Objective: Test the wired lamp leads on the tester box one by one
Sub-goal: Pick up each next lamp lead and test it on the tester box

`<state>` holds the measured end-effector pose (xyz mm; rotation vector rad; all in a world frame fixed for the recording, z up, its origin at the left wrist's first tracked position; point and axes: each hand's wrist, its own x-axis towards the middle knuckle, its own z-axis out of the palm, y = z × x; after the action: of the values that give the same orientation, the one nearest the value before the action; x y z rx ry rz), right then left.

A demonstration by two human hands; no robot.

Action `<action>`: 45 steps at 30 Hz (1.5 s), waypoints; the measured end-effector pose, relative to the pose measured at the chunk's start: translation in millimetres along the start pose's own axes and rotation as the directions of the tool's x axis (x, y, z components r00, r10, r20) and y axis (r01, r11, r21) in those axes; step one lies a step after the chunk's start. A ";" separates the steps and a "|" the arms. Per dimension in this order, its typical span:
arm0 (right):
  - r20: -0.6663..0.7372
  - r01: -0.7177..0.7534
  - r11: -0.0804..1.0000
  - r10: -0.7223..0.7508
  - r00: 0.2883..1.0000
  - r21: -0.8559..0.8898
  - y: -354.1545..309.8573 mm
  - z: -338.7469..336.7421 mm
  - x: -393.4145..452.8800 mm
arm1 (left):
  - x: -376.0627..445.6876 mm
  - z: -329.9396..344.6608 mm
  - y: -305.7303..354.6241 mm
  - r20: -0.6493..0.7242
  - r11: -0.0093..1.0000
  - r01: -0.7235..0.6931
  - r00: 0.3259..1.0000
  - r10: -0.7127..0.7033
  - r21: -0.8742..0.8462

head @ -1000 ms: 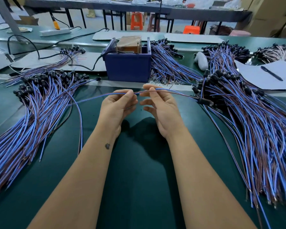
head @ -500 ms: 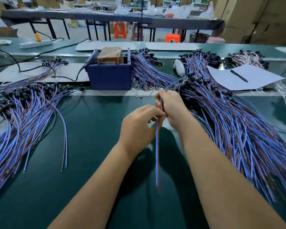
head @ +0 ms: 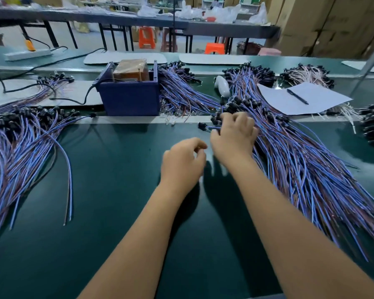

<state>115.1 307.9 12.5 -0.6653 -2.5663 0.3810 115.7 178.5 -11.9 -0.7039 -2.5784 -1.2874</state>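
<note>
a dark green work surface [head: 108, 190] is filling most of the view, running under both bare forearms. on its right side a big fan of blue and brown lamp leads [head: 307, 169] is lying spread out, black sockets bunched at the far end and loose wire ends trailing toward the near edge. a second large pile of leads [head: 20, 152] is lying on the left side, its sockets also at the far end. the blue tester box [head: 129, 98] is sitting at the far edge of the surface between the two piles, with a brown block inside it and a black cable leaving its left side. a third bundle [head: 181, 91] is lying just right of the box. a white sheet of paper [head: 311, 102] is resting on the far right leads, with a black pen [head: 297, 96] lying on it.

the right hand [head: 233, 137] is reaching into the socket end of the right pile, fingers curled down among the wires; whether they are actually clamping on a lead i cannot tell, since motion blur is smearing them. the left hand [head: 183, 162] is hovering just beside it, loosely curled and holding nothing visible. one black socket [head: 201, 125] is lying just left of the right hand.
</note>
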 end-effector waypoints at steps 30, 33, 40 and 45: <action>0.285 -0.070 0.817 -0.117 0.951 0.572 -94.4 63.3 -37.2 | 27.6 -126.5 -118.5 -0.140 0.835 0.417 0.908 -0.394 0.359; 0.235 -0.018 0.822 -0.141 0.962 0.570 -93.8 64.2 -36.8 | 21.0 -121.6 -113.6 0.050 0.920 0.277 0.952 -0.301 0.276; 0.240 0.337 0.884 -0.421 0.875 0.323 -97.4 64.4 -41.6 | 14.1 -116.0 -112.6 0.130 0.984 0.055 0.988 -0.078 0.170; 0.264 0.466 0.869 -0.494 0.829 0.165 -101.9 58.7 -44.6 | 13.5 -113.9 -121.6 -0.019 0.967 0.134 0.991 -0.133 0.219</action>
<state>81.2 190.3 -16.3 0.1016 -2.8537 0.4498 38.8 30.5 -23.6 -0.4934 -2.7486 -1.0120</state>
